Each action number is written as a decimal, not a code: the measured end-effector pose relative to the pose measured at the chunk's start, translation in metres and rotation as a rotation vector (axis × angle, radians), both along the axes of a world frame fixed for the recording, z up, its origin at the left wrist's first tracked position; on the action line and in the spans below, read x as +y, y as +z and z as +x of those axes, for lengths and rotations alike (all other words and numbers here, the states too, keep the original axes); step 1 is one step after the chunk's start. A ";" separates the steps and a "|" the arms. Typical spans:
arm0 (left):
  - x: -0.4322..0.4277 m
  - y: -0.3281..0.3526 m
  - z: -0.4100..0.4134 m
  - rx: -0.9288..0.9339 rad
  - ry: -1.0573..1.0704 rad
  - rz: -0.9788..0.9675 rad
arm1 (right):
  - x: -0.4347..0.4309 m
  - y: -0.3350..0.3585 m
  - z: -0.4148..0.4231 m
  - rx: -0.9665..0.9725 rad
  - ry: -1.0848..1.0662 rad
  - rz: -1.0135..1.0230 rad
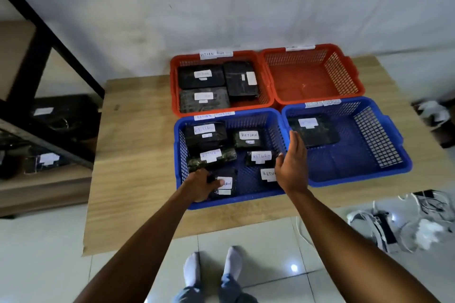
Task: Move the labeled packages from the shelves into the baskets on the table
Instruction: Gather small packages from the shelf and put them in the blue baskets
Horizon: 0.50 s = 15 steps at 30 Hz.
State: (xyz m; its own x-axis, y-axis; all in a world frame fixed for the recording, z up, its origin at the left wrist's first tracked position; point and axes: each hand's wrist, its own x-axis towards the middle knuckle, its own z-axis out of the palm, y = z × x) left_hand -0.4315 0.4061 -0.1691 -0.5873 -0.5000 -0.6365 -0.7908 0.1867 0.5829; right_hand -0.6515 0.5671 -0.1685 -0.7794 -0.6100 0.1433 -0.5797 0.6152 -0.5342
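The left hand (200, 186) is curled round a black package (226, 183), thumb across its top beside the white label, fingers underneath and out of sight; the package sticks out to the right of the palm, low in the near corner of the blue basket (246, 200), and whether it already rests on the basket floor cannot be told; its long axis seems to run left to right across the hand, since the label's writing reads that way and its first letters are hidden by the thumb. Beyond the knuckles lie other labeled packages (248, 138) in the same basket, close but not touching the held one as far as shows. The right hand (291, 163) is spread, fingers straight and holding nothing, over the wall shared with the second blue basket (357, 181), well to the right of the package. The step looks like setting down, so the coming move is likely a release and a lift clear. The shelves (49, 145) stand far to the left of both hands, past the edge of the surface (135, 155); the left hand is the nearer one for the next fetch.
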 end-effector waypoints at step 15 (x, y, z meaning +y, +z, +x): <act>0.011 -0.026 -0.015 -0.137 0.123 -0.117 | 0.002 -0.012 0.005 0.089 -0.012 0.158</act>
